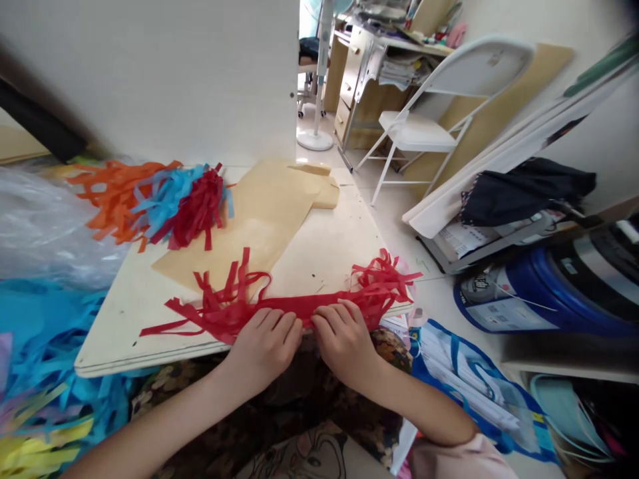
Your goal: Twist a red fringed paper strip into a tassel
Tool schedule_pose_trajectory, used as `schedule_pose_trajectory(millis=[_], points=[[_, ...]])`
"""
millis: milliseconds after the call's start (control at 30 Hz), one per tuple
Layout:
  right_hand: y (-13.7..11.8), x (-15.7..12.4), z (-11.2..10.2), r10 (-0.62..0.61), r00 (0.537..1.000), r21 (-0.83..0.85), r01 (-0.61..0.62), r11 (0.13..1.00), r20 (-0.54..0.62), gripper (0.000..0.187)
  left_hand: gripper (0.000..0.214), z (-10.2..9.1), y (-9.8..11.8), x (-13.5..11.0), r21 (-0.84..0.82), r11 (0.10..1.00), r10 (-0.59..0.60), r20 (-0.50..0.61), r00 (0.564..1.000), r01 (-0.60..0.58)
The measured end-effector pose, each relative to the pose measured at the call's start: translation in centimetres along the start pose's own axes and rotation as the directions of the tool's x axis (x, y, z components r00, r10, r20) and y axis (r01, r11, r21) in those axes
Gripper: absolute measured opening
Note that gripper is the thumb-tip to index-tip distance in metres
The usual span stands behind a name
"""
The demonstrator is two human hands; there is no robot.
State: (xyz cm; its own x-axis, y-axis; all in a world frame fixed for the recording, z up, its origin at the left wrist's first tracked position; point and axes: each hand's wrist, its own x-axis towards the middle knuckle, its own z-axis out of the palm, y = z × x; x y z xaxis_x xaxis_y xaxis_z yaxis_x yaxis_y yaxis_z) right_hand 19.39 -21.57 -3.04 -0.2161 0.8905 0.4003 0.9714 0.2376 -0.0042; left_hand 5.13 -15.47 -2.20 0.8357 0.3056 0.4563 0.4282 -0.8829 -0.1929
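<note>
A red tissue-paper tassel (299, 305) lies across the near edge of a white board table (339, 246), with fringed strips fanning out at both ends. My left hand (267, 346) is closed on its middle, fingers curled over the paper. Close beside it, my right hand (347, 339) also grips the middle with bent fingers. The thumbs are hidden under the paper. Beyond the hands lies a sheet of brown paper (269, 206), its far end curled. Orange (120, 199), blue (172, 196) and dark red (200, 206) tassels rest at the table's far left.
Blue fringed paper (44, 332) and clear plastic (44, 219) pile up on the left. A white folding chair (419, 130) stands ahead on the right. To the right are a blue bucket (529, 293) and a blue-edged bag (469, 379) on the floor. A white panel (150, 73) rises behind the table.
</note>
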Motion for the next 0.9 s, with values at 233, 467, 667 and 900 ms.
schedule_pose_trajectory(millis=[233, 467, 667, 900], points=[[2.6, 1.0, -1.8, 0.059, 0.988, 0.080, -0.071, 0.994, 0.142, 0.022, 0.025, -0.4, -1.1, 0.9, -0.084, 0.980, -0.170, 0.141, 0.975, 0.183], [4.1, 1.4, -2.5, 0.106, 0.967, -0.003, -0.108, 0.994, 0.232, 0.025, 0.027, -0.2, -1.3, 1.9, 0.015, 0.952, -0.298, 0.265, 0.917, 0.306], [4.5, 1.8, -2.2, 0.165, 0.965, -0.182, -0.128, 0.975, 0.206, 0.025, 0.028, -0.5, -1.1, 2.6, 0.130, 0.917, -0.399, 0.292, 0.869, 0.377], [4.5, 1.8, -1.7, 0.240, 0.947, -0.278, -0.177, 0.944, 0.214, 0.026, 0.029, -0.4, -1.1, 3.0, 0.169, 0.909, -0.415, 0.311, 0.855, 0.380]])
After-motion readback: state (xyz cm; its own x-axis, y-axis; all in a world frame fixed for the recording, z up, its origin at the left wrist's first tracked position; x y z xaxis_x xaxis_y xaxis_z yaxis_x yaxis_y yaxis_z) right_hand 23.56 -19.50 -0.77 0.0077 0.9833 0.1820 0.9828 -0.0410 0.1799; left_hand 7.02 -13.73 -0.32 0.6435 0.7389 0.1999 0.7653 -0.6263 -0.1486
